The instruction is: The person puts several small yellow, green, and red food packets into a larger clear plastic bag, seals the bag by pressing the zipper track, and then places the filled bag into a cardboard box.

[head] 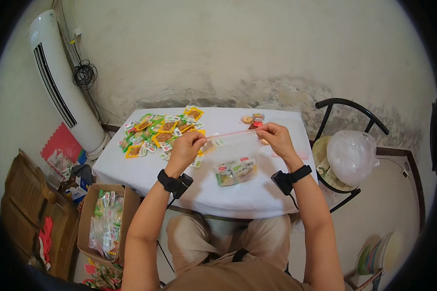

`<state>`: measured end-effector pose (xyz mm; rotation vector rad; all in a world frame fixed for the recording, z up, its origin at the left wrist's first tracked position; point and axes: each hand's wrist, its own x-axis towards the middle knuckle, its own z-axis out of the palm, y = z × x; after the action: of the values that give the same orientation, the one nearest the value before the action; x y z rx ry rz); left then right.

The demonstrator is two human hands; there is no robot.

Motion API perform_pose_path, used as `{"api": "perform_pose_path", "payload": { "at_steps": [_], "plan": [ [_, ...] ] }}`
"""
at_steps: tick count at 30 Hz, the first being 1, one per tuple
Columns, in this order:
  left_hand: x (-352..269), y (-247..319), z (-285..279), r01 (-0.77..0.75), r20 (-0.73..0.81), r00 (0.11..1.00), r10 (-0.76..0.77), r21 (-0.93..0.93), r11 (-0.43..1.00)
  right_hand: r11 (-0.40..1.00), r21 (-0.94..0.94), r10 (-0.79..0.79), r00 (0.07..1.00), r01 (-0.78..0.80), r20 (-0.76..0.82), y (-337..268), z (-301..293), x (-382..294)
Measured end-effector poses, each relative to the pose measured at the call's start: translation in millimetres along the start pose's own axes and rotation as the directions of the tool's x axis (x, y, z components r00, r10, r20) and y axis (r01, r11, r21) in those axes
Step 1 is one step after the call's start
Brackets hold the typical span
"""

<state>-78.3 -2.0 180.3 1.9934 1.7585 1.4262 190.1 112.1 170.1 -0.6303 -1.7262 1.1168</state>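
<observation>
Between my hands a clear zip bag [236,151] hangs by its pink-edged top, with several small food packets [236,172] lying at its bottom. My left hand [185,149] pinches the left end of the zip edge. At the right end, my right hand [278,140] grips the same edge between thumb and fingers. The pink strip is stretched nearly straight; whether the seal is closed I cannot tell. To the left of the bag spreads a pile of green and yellow snack packets [160,129] on the white tablecloth [200,192].
Small wrapped snacks [253,119] and another pink-edged bag [302,155] are on the table's right. A cardboard box [83,225] of filled bags stands on the floor at left. A chair [322,145] at right bears a white plastic bag [351,156]. An air conditioner [54,80] stands back left.
</observation>
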Motion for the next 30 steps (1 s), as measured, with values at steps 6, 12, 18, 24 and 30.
{"api": "perform_pose_path", "payload": {
  "at_steps": [6,12,18,24,30],
  "plan": [
    [-3.0,6.9,-0.6,-0.005,0.031,1.0,0.004,0.039,0.999,1.0,0.012,0.028,1.0,-0.029,0.011,-0.5,-2.1,-1.2],
    [-3.3,7.0,0.9,-0.072,0.021,0.997,0.07,0.068,0.995,0.999,-0.017,0.048,0.999,-0.048,0.022,-2.0,-4.8,-2.3],
    [-1.2,4.1,5.6,-0.081,0.021,0.997,0.079,0.087,0.993,0.999,0.035,-0.001,0.998,-0.001,0.057,8.0,-5.6,-2.8],
    [5.7,17.6,10.8,-0.333,-0.023,0.934,0.358,0.316,0.888,0.996,0.072,-0.046,0.999,0.045,0.021,7.5,8.0,-4.0],
    [17.3,58.3,50.0,-0.332,0.011,0.94,0.342,0.264,0.906,0.993,-0.016,-0.116,0.992,0.117,0.041,7.3,18.0,-3.1]
  ]
}}
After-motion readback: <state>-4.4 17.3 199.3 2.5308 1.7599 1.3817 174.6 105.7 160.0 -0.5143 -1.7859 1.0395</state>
